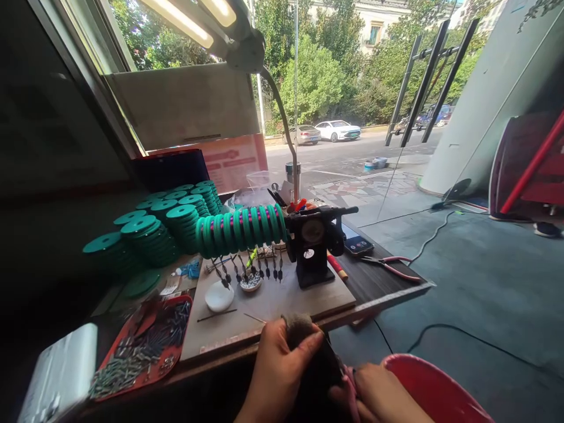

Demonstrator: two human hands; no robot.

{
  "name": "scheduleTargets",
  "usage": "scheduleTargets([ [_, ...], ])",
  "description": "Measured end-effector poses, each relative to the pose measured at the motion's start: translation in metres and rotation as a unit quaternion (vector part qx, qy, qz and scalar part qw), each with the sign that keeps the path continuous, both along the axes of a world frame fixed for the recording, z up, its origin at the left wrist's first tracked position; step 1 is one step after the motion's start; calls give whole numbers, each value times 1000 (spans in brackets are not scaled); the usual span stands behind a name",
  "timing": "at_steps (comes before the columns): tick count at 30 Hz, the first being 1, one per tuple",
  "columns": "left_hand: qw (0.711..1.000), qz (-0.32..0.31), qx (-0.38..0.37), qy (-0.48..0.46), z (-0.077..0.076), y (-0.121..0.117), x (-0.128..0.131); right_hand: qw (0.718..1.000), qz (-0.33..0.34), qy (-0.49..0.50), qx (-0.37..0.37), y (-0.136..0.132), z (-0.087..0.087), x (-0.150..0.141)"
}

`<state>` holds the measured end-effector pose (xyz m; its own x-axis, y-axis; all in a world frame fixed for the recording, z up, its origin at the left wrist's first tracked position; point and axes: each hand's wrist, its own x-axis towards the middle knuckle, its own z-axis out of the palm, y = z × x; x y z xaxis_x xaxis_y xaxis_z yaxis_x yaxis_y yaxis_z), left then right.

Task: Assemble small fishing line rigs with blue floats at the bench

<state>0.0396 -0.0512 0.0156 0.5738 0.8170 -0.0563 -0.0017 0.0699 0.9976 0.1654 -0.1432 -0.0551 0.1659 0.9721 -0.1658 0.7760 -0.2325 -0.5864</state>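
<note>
My left hand (pixel 282 361), low in the middle of the head view, is closed, thumb against fingers, around a grey-brown fuzzy piece (pixel 298 326). A thin wire-like rod (pixel 254 318) points leftward past the fingertips. To its right, my right hand (pixel 379 390) is closed around the pink handles of a tool that look like pliers (pixel 350 385); their jaws are dark and partly hidden. Beyond the hands, a row of teal ring spools (pixel 240 229) sits sideways on a black stand (pixel 311 252). Small dark weights (pixel 267 272) hang below the spools.
Stacked teal spools (pixel 145 232) stand at the left, behind a red tray (pixel 185 302) of metal pieces. On the board (pixel 282 299) are a white round lump (pixel 219 296) and a dish of silver beads (pixel 251 282). Pliers (pixel 392 265) and a phone (pixel 358 243) lie right; a red basin (pixel 429 388) stands below.
</note>
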Motion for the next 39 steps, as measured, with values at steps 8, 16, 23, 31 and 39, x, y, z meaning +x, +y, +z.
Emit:
scheduleTargets([
  [8, 995, -93, -38, 18, 0, 10, -5, 957, -61, 223, 176, -6, 36, 15],
  [16, 985, -106, 52, 123, 11, 7, -4, 903, -188, 218, 319, 5, 44, 10],
  [23, 945, -122, 260, 156, 0, 3, -3, 965, -35, 83, 245, 33, 71, 11],
  [31, 954, -95, 273, 78, -8, 3, 0, 913, -29, 359, 192, 45, 59, 8],
  [39, 925, -45, 339, 165, -12, 4, 5, 866, -143, 424, 223, 32, 43, 4],
])
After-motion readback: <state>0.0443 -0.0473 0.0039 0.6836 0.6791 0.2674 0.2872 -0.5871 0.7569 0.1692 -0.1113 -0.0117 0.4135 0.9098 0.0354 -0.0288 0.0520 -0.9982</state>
